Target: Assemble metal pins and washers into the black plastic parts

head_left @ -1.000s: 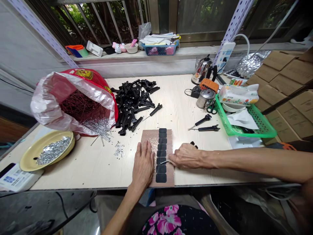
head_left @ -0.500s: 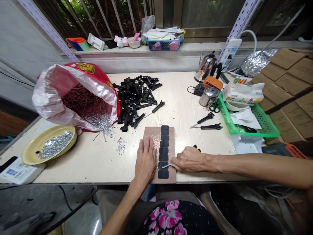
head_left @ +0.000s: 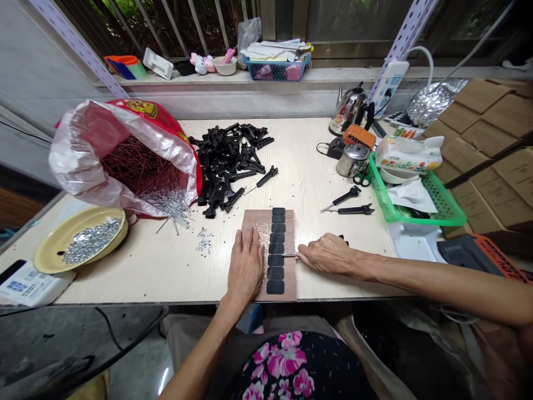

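Note:
My left hand (head_left: 245,264) lies flat, fingers stretched forward, on the left part of a brown board (head_left: 290,289). Down the board runs a column of black rounded rectangular pads (head_left: 275,273). To the right, my right hand (head_left: 327,254) is closed round a tool with a thin metal shaft (head_left: 290,255); its grip is mostly hidden in the fist, and a bit of black shows behind the hand. The shaft points left, its tip at one of the middle pads. Pale specks (head_left: 263,230) cover the board between my left hand and the pads.
Black-handled tools (head_left: 227,161) are heaped at the back. A red-and-white sack (head_left: 83,172) holds metal rods; a yellow dish (head_left: 45,255) of small metal pieces stands before it. Two black-handled tools (head_left: 353,210), a lidded metal cup (head_left: 353,161) and a green basket (head_left: 452,214) are right.
My right hand has moved the tool forward, away from me, from a pad near the board's front edge to a middle one. My left hand stays flat on the board. The view has shifted slightly.

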